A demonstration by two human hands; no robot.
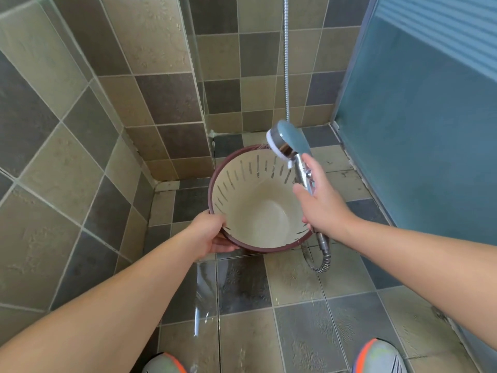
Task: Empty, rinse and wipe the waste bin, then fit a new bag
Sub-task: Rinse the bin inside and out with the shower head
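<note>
Head view, shower corner. Left hand (208, 232) clamped on the near-left rim of the waste bin (258, 205) — thumb over the rim's inner edge, fingers (224, 244) curled underneath against the maroon outer wall. Bin held off the tiled floor (295, 313), tipped with its cream, slotted interior open toward the camera, empty, bagless. Right hand (320, 200) wrapped around the chrome handle of the shower head (286, 142), fingers closed on it, thumb laid along the handle; spray face just beyond the fingertips, angled down over the bin's far-right rim, thin streaks of water faintly visible there. Metal hose (321, 261) looping out below the right palm, beside the bin. Wet floor near two shoes (380, 356) — frosted door (419, 130) to the right.
</note>
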